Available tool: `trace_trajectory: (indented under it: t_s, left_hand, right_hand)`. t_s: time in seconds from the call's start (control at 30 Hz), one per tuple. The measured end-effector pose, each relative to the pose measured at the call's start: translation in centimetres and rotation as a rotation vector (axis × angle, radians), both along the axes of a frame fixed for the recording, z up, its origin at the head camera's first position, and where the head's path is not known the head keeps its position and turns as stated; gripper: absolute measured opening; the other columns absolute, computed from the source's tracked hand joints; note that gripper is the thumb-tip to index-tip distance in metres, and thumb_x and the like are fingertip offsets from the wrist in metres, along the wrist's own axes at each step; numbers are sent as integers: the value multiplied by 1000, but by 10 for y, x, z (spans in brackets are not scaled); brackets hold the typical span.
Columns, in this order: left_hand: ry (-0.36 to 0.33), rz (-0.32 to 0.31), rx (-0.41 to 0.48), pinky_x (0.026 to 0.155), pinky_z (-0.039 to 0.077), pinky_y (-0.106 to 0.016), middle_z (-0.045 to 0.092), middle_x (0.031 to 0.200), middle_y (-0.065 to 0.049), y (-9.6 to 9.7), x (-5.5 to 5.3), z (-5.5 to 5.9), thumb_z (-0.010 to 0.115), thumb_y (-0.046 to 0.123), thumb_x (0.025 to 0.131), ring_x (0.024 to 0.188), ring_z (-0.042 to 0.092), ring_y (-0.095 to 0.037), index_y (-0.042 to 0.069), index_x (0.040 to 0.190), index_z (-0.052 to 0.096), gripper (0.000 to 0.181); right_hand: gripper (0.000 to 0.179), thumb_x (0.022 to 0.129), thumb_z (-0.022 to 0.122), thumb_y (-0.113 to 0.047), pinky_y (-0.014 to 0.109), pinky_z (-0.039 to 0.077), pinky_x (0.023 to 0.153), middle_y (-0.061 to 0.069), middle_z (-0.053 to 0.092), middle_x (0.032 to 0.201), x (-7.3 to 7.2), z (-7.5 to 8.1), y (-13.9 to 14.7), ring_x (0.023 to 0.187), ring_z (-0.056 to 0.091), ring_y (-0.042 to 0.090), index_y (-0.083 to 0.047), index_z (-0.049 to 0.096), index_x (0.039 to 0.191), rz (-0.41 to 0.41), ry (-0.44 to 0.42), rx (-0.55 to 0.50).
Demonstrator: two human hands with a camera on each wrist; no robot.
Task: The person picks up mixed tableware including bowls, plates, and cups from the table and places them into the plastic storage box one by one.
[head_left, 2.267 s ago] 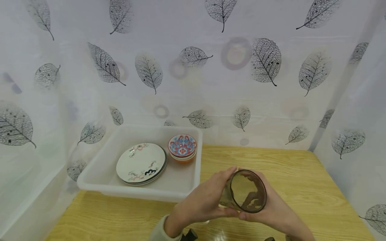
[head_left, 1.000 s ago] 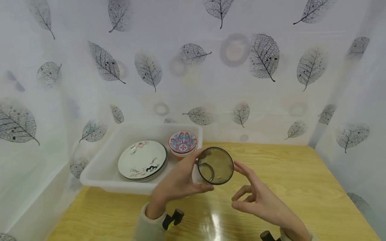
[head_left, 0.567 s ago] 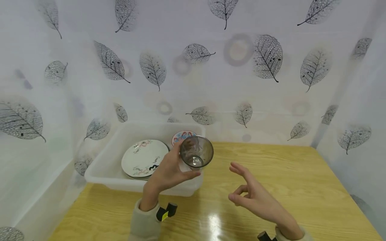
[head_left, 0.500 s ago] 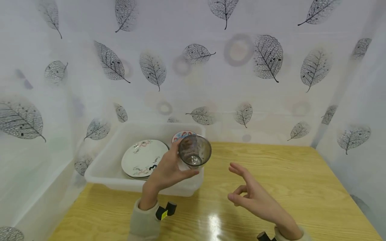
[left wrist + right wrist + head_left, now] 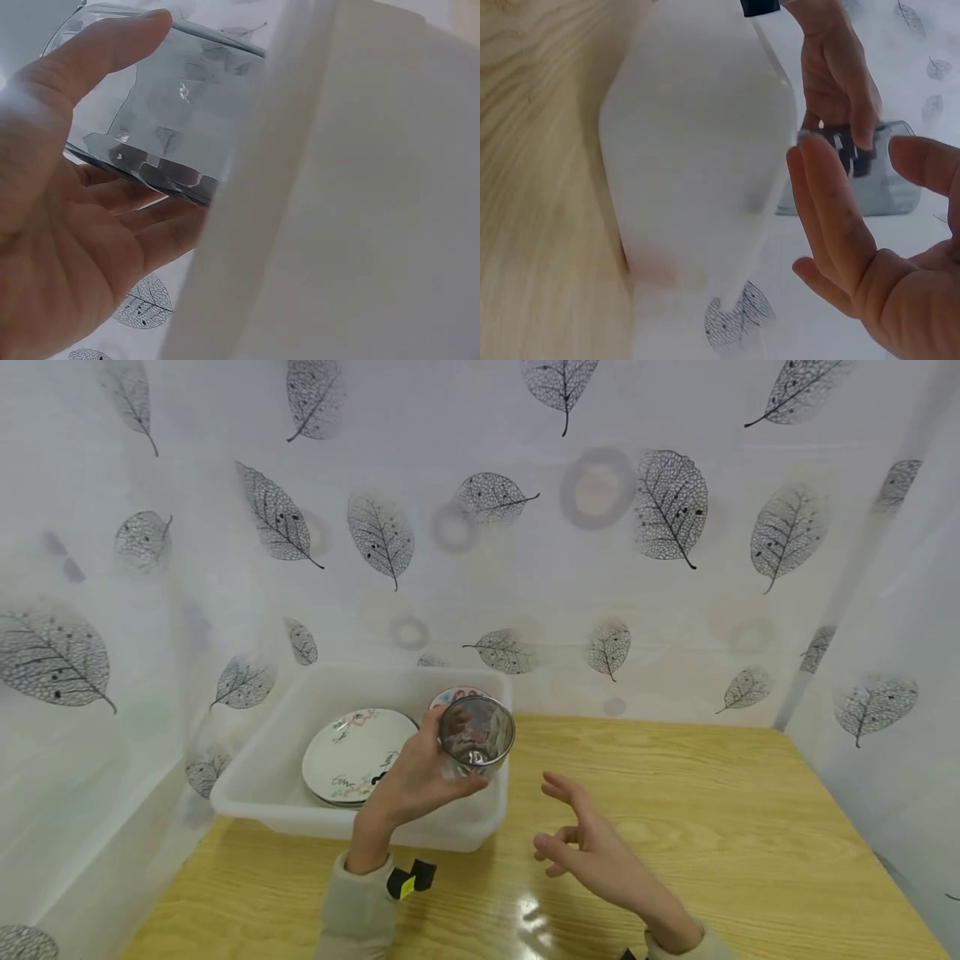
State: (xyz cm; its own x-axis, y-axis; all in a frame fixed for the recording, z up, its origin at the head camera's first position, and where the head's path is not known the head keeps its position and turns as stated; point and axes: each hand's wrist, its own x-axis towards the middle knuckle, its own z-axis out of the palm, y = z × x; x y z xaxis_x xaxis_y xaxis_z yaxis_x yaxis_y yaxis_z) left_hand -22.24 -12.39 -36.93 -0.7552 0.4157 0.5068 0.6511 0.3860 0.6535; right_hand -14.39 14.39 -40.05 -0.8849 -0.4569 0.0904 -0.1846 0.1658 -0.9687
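Observation:
A smoky clear drinking glass is gripped in my left hand, thumb on one side and fingers on the other. It hangs tilted over the right part of a white plastic bin, its mouth toward the head camera. In the left wrist view, the bin's wall hides one end of the glass. Patterned small bowls sit in the bin behind the glass, mostly covered by it. White plates lie stacked to its left. My right hand hovers over the table, fingers extended, touching nothing.
The bin stands at the left of a wooden table, its raised rim running below the left hand. A leaf-printed curtain closes off the back and both sides.
Both hands held the glass at first; the right hand let go. My left hand carried the glass leftward over the bin and tipped it more upright. Lately the right hand drifted left.

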Motion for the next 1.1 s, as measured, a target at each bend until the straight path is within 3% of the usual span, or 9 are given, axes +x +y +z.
trace_trajectory:
  t_s: [0.17,0.6,0.87,1.1]
  left_hand:
    - [-22,12,-7,99,48,-49,53,135,-20,-1,-3,-3,92,19,69,121,56,-33,3,147,28,102]
    - [-173,32,-26,103,46,-46,56,133,-12,-4,-10,-14,90,23,71,122,56,-25,8,152,20,108]
    - [-233,22,-66,104,44,-48,54,134,-17,-5,-11,-16,90,20,71,123,55,-29,11,154,13,113]
    - [-258,54,-160,95,51,-44,63,123,-20,-8,-9,-15,89,22,71,112,63,-27,1,151,19,109]
  right_hand:
    - [77,101,58,-21,36,60,70,25,14,160,-6,-5,-16,94,68,29,-17,8,159,-40,-57,-18]
    - [84,101,58,-18,41,60,73,31,7,160,-21,-13,-46,94,69,37,-10,-2,159,-74,-236,-236]
    - [85,101,57,-18,35,60,71,30,14,160,-27,-18,-57,91,69,27,-8,-5,159,-62,-301,-305]
    - [84,101,57,-15,37,60,71,29,13,160,-29,-20,-65,88,67,22,-7,-3,158,-84,-316,-344]
